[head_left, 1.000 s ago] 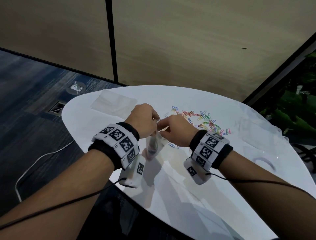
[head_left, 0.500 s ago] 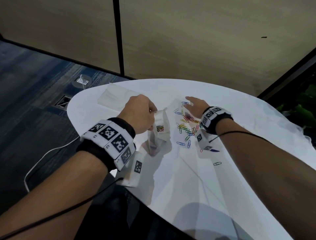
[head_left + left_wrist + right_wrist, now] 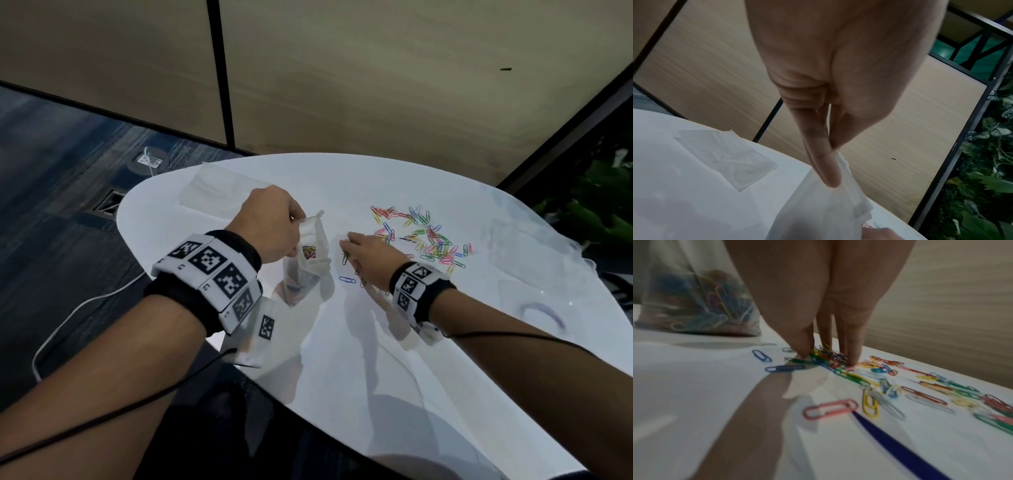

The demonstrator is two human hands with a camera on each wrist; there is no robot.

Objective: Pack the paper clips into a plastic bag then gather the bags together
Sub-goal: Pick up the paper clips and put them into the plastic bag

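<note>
White tabletop point(image 3: 376, 359) under me, tan wall panels behind. My left hand point(image 3: 270, 226) pinches the plastic bag point(image 3: 308, 263) upright by its rim, partly filled. My right hand point(image 3: 368, 255) closes its fingertips point(image 3: 803, 352) on some paper clips point(image 3: 431, 240); many remain loose. Spare bags point(image 3: 219, 195) lie near the far edge; room stays ample.

The head view looks down from above at the white table point(image 3: 342, 359); each wrist view sits close along its fingers (low, nearly grazing), sharing the paper-clip bag point(image 3: 305, 260) with it.
</note>
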